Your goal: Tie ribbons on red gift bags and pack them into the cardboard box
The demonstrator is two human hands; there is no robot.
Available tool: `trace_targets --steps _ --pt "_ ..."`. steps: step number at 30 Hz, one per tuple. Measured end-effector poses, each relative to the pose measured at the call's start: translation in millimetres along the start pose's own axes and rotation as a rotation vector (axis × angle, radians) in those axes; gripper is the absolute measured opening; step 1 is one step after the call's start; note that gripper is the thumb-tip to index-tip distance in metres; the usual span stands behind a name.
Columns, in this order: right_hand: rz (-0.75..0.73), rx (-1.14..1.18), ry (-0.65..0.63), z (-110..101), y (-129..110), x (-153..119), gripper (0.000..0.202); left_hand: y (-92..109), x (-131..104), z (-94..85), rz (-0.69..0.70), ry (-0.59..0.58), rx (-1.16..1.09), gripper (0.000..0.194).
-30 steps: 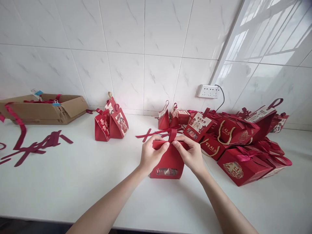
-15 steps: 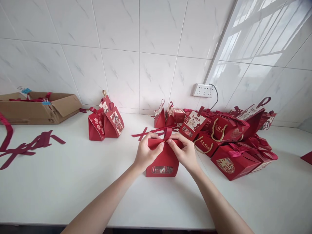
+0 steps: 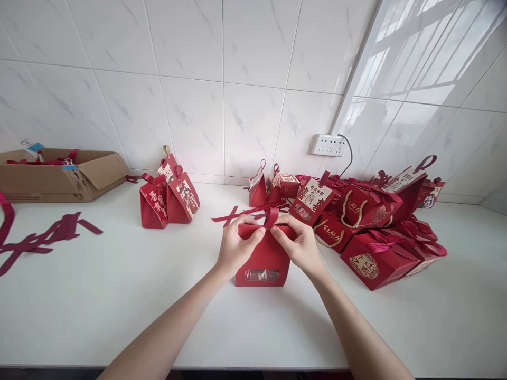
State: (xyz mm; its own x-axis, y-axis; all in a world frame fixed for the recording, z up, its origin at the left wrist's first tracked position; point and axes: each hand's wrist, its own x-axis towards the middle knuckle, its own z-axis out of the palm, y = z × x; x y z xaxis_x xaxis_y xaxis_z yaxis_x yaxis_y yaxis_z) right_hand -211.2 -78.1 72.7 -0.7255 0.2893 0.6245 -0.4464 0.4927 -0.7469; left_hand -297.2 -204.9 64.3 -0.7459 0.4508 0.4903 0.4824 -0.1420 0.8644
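A red gift box (image 3: 263, 256) stands upright on the white table in front of me, its small clear window near the base facing me. From its top rises a dark red ribbon loop (image 3: 271, 216). My left hand (image 3: 240, 244) pinches the box's upper edge left of the loop, thumb on the near face. On the other side, my right hand (image 3: 299, 245) grips the same edge, its thumb close to the ribbon's base. The fingers behind the box are hidden. Loose ribbon strips (image 3: 233, 215) lie just beyond the box.
Right of my hands sits a pile of red gift boxes (image 3: 380, 258), some with rope handles. Several small boxes (image 3: 182, 198) stand at centre left. A cardboard box (image 3: 43, 182) with ribbons and clips is at far left, near loose ribbons (image 3: 59, 229). A power strip (image 3: 328, 145) hangs on the tiled wall.
The view has shifted slightly. Both hands keep their hold at the box's top edge; the ribbon loop now looks rounder and more open, and my thumbs have barely moved.
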Motion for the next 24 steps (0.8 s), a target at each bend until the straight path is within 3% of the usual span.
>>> trace_targets --steps 15,24 --pt "-0.012 0.002 0.048 2 0 3 0.009 -12 -4 -2.8 0.064 0.032 0.131 0.025" --pt "0.046 0.118 0.177 10 1 2 0.012 -15 -1 -6.1 -0.049 0.006 0.109 0.040"
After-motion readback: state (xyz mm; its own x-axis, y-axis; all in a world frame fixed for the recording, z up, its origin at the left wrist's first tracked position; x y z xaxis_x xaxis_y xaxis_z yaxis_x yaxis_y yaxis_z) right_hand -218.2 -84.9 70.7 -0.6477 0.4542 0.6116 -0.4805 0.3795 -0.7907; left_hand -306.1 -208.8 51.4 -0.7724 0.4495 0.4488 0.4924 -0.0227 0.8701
